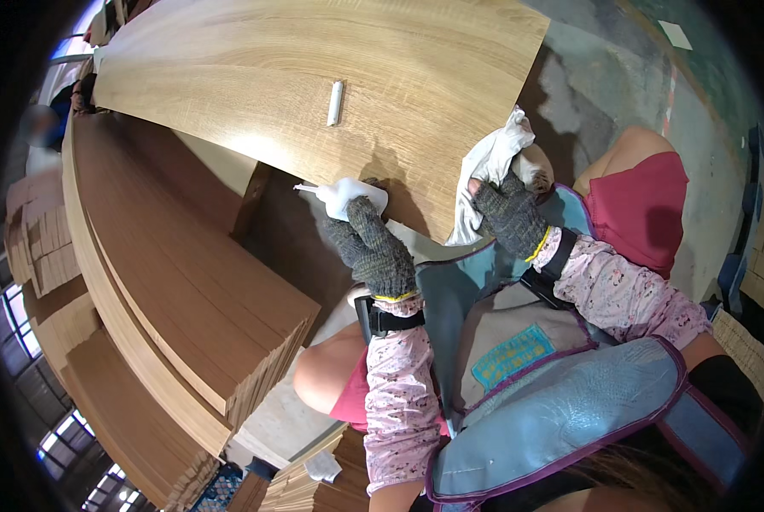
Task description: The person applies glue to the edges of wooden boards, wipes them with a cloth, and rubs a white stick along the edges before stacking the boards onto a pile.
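Note:
A wide wood-grain panel [416,94] lies in front of me. Its near edge runs past both of my gloved hands. My left hand [370,243], in a dark grey knit glove, is closed round a white squeeze bottle [341,198] with a thin nozzle pointing left, over that edge. My right hand [512,213], gloved the same way with bare fingertips showing, grips a white cloth [476,188] bunched at the panel's right corner. Part of the cloth hangs down below the edge. On the panel lies a small white stick-like piece [335,103].
Tall stacks of brown boards [186,264] stand close on my left, with more behind them. Another person [49,124] is at the far left, blurred. A blue apron [561,418] covers my lap. Concrete floor [629,94] shows at the right, with further stacked boards [745,350].

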### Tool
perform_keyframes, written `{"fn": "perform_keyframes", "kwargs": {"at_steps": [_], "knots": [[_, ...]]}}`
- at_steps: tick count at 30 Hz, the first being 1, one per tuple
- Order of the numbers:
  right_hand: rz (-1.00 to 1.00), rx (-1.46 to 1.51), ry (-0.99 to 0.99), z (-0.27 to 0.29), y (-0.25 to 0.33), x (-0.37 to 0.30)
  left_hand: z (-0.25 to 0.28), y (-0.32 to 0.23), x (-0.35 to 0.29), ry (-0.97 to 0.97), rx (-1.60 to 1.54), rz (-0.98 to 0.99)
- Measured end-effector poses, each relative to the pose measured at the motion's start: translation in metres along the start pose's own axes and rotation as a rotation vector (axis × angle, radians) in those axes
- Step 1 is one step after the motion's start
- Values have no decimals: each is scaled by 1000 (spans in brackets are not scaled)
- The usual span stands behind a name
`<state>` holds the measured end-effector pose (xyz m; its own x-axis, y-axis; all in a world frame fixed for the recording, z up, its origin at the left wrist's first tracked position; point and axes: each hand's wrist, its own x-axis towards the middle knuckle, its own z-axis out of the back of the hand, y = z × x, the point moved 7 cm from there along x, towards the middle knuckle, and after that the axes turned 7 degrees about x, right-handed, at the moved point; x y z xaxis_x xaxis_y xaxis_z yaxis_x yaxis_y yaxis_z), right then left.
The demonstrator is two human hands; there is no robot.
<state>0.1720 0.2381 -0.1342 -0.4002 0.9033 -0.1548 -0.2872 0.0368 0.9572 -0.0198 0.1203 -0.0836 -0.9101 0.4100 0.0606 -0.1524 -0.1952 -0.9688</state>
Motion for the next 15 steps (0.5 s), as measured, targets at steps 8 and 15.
{"fn": "perform_keyframes", "kwargs": {"at_steps": [8,15], "knots": [[386,-25,-141,4,14,-10,0,-11,-8,-107,120,-64],[521,-493,15,-10,6,-16,0,-9,-11,-130,168,-32]]}}
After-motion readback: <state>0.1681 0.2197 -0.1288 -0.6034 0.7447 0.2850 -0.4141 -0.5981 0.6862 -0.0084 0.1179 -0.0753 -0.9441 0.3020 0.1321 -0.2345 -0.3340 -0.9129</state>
